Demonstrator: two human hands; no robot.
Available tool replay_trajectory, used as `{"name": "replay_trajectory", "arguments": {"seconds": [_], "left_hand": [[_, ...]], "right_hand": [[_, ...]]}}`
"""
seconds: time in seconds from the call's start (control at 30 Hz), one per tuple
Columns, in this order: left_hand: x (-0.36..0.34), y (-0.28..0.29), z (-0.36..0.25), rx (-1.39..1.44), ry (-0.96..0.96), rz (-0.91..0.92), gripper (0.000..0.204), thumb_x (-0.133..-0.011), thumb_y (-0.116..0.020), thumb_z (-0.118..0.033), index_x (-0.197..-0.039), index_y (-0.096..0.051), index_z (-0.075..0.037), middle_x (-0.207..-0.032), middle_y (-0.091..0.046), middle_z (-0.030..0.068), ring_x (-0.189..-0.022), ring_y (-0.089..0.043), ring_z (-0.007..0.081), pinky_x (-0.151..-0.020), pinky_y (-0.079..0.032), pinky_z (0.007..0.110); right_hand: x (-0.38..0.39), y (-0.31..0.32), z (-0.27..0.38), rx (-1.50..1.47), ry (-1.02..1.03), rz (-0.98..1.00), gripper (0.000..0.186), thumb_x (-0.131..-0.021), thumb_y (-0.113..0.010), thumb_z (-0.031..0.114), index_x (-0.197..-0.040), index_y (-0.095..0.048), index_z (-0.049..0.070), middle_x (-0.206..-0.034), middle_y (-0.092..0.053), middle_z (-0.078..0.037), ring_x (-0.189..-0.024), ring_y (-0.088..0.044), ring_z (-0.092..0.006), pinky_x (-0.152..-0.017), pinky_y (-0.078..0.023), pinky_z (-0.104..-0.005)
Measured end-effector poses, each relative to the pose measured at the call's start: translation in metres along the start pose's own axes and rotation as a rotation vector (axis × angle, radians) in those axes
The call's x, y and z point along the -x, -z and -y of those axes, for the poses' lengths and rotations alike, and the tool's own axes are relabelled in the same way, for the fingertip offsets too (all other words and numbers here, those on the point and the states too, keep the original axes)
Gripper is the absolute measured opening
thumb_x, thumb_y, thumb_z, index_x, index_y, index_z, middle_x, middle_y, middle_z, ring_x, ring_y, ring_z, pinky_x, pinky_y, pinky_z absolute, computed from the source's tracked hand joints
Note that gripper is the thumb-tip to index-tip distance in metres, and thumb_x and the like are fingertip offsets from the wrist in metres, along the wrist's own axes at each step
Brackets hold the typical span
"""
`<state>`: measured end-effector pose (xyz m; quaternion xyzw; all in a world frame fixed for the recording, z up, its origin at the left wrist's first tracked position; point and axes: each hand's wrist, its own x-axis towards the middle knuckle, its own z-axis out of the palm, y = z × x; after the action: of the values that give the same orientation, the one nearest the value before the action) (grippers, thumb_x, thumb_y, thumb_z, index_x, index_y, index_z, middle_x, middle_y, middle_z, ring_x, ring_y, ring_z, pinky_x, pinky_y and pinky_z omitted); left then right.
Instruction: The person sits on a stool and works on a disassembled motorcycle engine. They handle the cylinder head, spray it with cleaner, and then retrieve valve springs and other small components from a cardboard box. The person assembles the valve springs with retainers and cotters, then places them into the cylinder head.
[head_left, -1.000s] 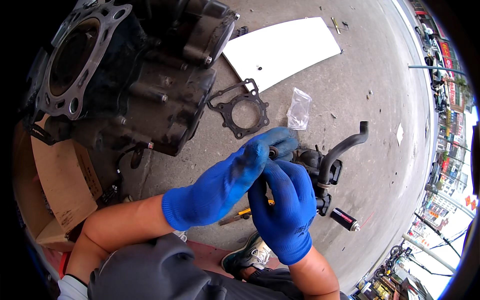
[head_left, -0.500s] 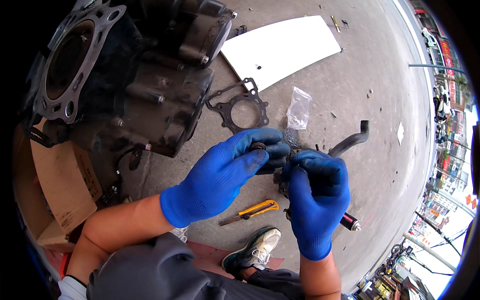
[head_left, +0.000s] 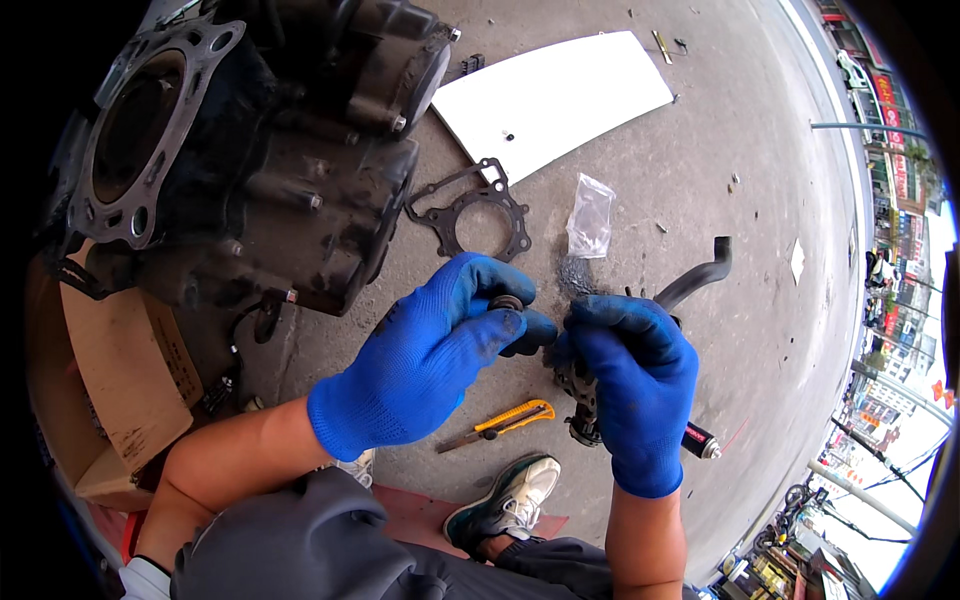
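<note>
The left hand (head_left: 410, 355) pinches the small round part (head_left: 507, 302) between thumb and bent fingers, at its 2 o'clock, probably so that the rim stays visible. The right hand (head_left: 640, 375), at 4 o'clock from this part, has fingertips pressed together; whether something is between them, I cannot tell. The left forearm (head_left: 240, 440) lies toward 8 o'clock, the right forearm (head_left: 647, 540) toward 6 o'clock. The cutter (head_left: 500, 425) rests on the floor (head_left: 410, 465), at 6 o'clock from the part, perhaps for easy reach
</note>
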<state>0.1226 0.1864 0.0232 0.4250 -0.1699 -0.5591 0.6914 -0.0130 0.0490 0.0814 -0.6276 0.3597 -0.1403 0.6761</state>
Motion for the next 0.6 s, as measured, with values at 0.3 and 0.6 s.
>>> {"name": "replay_trajectory", "arguments": {"seconds": [0.3,0.6], "left_hand": [[0.002,-0.001,-0.012,-0.101,0.124,0.024,0.03,-0.098,-0.053,-0.004,-0.128,-0.051,0.001,-0.111,-0.068,0.0155,-0.101,-0.067,0.0201,-0.088,-0.054,0.033],[0.001,-0.006,-0.012,0.005,0.131,-0.037,0.03,-0.096,-0.054,0.0,-0.126,-0.054,0.003,-0.112,-0.066,0.0145,-0.102,-0.067,0.0208,-0.091,-0.054,0.034]], "right_hand": [[0.004,-0.01,0.015,-0.003,-0.029,-0.057,0.018,-0.091,-0.058,-0.007,-0.108,-0.065,-0.006,-0.1,-0.069,-0.012,-0.084,-0.067,-0.016,-0.075,-0.056,-0.0284],[0.009,-0.018,0.015,0.158,0.04,-0.06,0.017,-0.091,-0.059,-0.007,-0.108,-0.064,-0.004,-0.096,-0.068,-0.01,-0.084,-0.067,-0.0139,-0.074,-0.054,-0.0257]]}}
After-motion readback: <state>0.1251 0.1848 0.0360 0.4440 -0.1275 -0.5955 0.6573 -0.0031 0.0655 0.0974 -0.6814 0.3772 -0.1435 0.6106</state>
